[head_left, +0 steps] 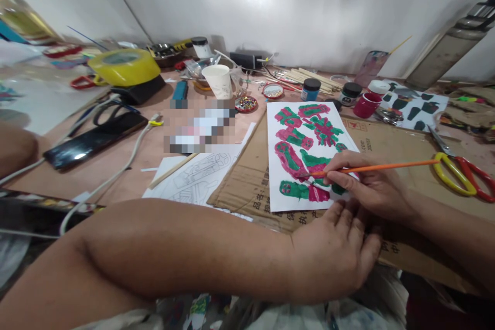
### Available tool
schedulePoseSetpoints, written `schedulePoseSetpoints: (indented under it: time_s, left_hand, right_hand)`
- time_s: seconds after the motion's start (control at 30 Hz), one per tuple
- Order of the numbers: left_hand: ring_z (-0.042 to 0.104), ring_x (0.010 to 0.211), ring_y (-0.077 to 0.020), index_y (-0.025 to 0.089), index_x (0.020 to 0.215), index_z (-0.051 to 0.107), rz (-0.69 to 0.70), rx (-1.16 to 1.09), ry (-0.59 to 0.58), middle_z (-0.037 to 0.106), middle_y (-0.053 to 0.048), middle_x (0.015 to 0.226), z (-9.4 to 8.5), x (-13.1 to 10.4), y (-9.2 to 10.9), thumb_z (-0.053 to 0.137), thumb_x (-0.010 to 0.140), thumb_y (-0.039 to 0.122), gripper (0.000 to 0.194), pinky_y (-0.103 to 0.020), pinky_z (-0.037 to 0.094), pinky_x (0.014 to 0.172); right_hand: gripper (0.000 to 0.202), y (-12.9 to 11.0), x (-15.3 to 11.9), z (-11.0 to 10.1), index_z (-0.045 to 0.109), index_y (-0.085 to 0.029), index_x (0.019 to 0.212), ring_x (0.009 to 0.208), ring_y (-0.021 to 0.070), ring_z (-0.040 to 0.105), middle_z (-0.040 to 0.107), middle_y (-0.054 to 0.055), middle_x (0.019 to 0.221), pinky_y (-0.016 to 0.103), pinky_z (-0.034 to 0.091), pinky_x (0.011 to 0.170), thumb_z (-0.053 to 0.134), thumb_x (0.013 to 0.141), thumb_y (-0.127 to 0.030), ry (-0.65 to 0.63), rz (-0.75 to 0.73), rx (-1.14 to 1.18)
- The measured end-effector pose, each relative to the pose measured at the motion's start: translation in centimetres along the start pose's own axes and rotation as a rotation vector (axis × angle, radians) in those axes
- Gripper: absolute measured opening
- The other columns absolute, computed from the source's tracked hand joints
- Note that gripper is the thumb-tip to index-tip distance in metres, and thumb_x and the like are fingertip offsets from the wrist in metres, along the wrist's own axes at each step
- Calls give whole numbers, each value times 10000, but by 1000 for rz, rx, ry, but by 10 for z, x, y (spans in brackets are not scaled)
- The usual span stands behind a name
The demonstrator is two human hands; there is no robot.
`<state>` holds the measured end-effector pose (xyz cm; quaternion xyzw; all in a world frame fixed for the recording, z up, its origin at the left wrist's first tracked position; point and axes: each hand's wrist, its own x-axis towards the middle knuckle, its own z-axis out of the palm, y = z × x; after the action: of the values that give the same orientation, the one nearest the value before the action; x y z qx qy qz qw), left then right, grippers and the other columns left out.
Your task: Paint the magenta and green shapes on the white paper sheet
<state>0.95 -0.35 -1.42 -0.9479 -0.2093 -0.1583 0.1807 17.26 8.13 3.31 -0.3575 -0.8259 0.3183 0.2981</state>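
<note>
Right of centre, my right hand [373,191] pinched a brush [390,166] over the paper [307,157]. My left hand [334,252] lay loosely open, empty, lower right.

The one camera over here is head-worn, facing forward and down, close above the left hand [335,252], right hand [367,185] and table [87,180], toward the wall [294,15].

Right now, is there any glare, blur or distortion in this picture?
Head view: a white glare spot on the phone; same view, coarse blocks mask something below the paper cup; same view, the bottle at far left looks stretched and soft, the painted sheet clearer.
</note>
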Motion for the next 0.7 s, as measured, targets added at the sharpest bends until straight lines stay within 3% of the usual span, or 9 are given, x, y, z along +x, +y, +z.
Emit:
schedulePoseSetpoints:
  time_s: [0.17, 0.33, 0.4, 0.6, 0.7]
  left_hand:
    - [715, 1286, -321, 33, 1527, 580, -7, 7, -2, 700, -258, 1428, 2, -1, 2, 366, 1105, 226, 511, -496, 469, 1135]
    - [715, 1285, -332, 40, 1518, 593, 4, -1, -6, 710, -261, 1409, 2, -1, 2, 378, 1102, 229, 505, -507, 465, 1130]
    - [707, 1299, -336, 45, 1508, 607, -2, 7, 10, 702, -262, 1424, 2, -2, 2, 375, 1102, 234, 505, -508, 457, 1137]
    - [690, 1332, -341, 68, 1515, 613, 14, 26, 1, 680, -243, 1469, 2, -2, 1, 357, 1107, 243, 513, -507, 453, 1140]
    - [679, 1348, -342, 64, 1527, 600, 22, 37, -9, 648, -260, 1502, 1, -2, 2, 363, 1110, 247, 513, -509, 456, 1140]
  right_hand:
    - [223, -3, 4, 3, 777, -252, 835, 707, 202, 674, 747, 44, 776, 318, 581, 663, 692, 975, -403, 67, -22, 52]
    - [196, 4, 3, 4, 777, -241, 852, 721, 192, 685, 750, 38, 790, 304, 569, 666, 700, 981, -369, 15, -9, -4]
    - [205, 3, 4, 3, 745, -232, 808, 684, 177, 671, 724, 29, 745, 301, 566, 665, 713, 966, -359, 79, -18, -2]
    - [292, 1, 16, 5, 650, -242, 835, 576, 161, 649, 687, 0, 646, 289, 566, 569, 785, 913, -488, 281, 203, 317]
    - [317, 9, 21, 4, 620, -248, 862, 514, 140, 597, 654, -23, 613, 270, 523, 499, 795, 892, -511, 314, 260, 448]
